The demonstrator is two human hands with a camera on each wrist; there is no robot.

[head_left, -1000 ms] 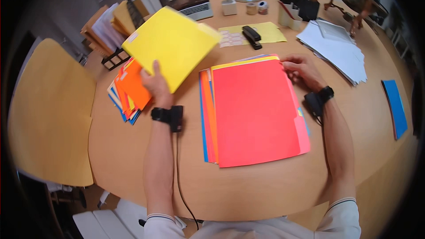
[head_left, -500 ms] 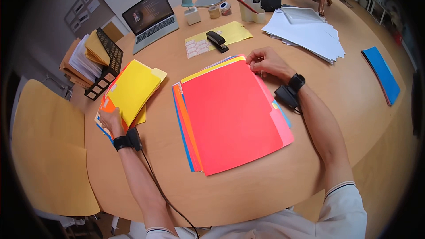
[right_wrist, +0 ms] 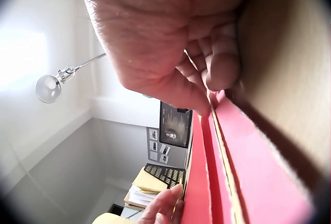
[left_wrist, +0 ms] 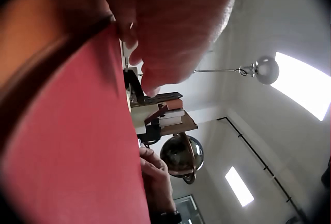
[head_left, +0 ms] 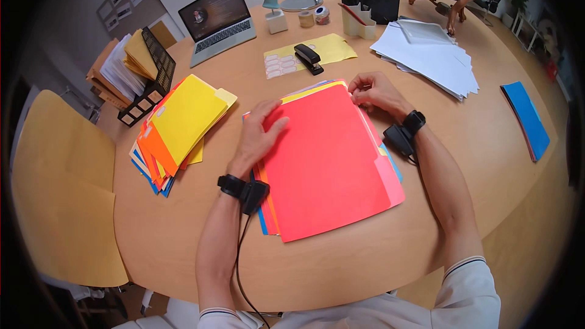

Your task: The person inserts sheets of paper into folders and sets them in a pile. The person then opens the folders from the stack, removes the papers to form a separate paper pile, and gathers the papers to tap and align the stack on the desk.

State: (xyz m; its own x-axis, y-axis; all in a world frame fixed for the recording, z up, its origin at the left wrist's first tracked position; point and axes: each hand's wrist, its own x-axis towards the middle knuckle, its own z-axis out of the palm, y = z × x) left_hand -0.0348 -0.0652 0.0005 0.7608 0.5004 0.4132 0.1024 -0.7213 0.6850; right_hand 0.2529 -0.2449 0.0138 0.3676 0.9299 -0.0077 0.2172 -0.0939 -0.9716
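Observation:
A red file folder [head_left: 323, 164] lies on top of a stack of coloured folders on the table, with yellow, orange and blue edges showing under it. My left hand [head_left: 259, 134] is over the stack's upper left side, thumb and fingers loosely spread and holding nothing. At the upper right corner my right hand [head_left: 379, 94] pinches the red folder's edge. Its thumb and curled fingers [right_wrist: 223, 71] meet at the folder edges in the right wrist view. To the left, a yellow folder [head_left: 189, 116] tops a fanned pile with orange and blue ones beneath.
A black stapler [head_left: 309, 58] rests on a yellow sheet [head_left: 335, 47] with labels. Behind are a laptop [head_left: 222, 27], a pen holder [head_left: 358, 23] and a file rack [head_left: 149, 85]. White papers [head_left: 426, 61] and a blue folder [head_left: 526, 120] are to the right.
My left hand has put the yellow folder onto the left pile, let it go and moved right to the red folder. The right hand stays at the red folder's upper right corner.

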